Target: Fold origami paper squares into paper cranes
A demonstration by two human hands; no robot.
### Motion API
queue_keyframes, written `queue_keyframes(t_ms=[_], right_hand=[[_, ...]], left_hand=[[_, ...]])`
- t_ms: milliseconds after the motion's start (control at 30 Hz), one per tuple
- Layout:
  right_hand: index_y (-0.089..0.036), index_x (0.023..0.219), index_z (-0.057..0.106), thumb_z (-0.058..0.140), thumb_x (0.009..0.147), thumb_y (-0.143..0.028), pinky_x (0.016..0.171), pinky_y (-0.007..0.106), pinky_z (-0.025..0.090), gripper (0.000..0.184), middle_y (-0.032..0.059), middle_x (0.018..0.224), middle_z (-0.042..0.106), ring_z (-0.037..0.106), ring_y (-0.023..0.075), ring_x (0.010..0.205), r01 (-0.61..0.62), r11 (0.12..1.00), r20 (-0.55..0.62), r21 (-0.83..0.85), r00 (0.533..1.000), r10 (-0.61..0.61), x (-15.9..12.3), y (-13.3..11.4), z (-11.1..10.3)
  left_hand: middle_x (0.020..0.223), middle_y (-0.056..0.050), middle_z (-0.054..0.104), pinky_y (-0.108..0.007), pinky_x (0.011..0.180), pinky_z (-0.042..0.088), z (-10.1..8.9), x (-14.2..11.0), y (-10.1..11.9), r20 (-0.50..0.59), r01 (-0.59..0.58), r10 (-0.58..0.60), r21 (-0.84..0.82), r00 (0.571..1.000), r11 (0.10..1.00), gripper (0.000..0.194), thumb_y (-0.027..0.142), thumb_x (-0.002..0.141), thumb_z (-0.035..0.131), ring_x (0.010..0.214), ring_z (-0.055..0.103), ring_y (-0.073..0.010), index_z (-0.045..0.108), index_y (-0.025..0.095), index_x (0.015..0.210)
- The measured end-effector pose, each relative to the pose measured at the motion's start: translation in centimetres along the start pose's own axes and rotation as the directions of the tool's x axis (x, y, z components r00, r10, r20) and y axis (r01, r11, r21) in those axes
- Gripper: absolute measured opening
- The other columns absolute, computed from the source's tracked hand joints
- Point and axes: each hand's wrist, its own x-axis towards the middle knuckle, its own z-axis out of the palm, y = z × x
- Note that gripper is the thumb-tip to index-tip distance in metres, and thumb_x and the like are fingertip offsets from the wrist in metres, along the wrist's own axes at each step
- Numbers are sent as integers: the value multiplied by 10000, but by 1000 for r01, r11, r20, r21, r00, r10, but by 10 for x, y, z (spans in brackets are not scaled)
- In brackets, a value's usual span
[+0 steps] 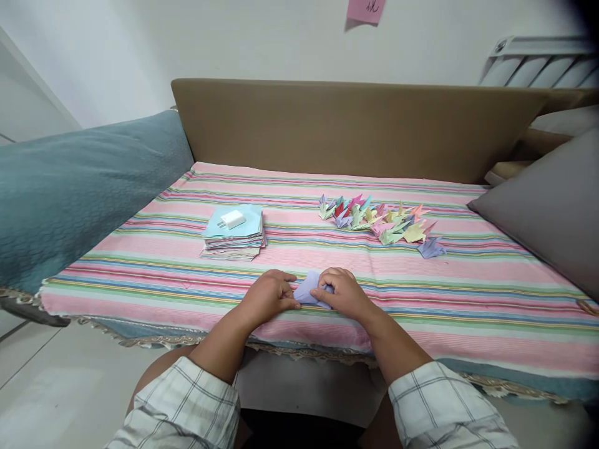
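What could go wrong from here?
1. The purple paper is worked on striped cloth, between left hand and right hand; creases might come out crooked if the cloth gives.
2. The paper stack has uneven edges and a white plug adapter on top; a bump could make sheets slide.
3. The folded paper birds sit crowded together; a careless reach might crush some.

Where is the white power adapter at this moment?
In the head view, the white power adapter lies left of centre, on the light-blue top sheet of the paper stack, beyond the person's left hand.
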Motion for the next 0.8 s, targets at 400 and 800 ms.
queue_keyframes(t_ms=[400, 800], right_hand=[[-212, 640, 593, 687, 717, -400, 797, 366, 365, 223, 23, 825, 621, 539, 209, 853, -48, 997, -10, -61, 999, 47, 2, -9, 2], [-207, 653, 582, 680, 734, -424, 790, 369, 363, 251, 31, 827, 619, 536, 215, 850, -39, 994, -10, -106, 999, 38, 2, -7, 3]], left_hand=[[975, -75, 695, -405, 894, 438, 11, -2, 13, -106, 37, -27, 92, 994, 995, 217, 279, 709, 685, 1057, 573, -268, 640, 191, 516], [1037, -94, 671, -406, 895, 423, 12, 0, 15, -97, 81, -67, 152, 993, 985, 228, 261, 664, 733, 1059, 555, -280, 590, 172, 509]])
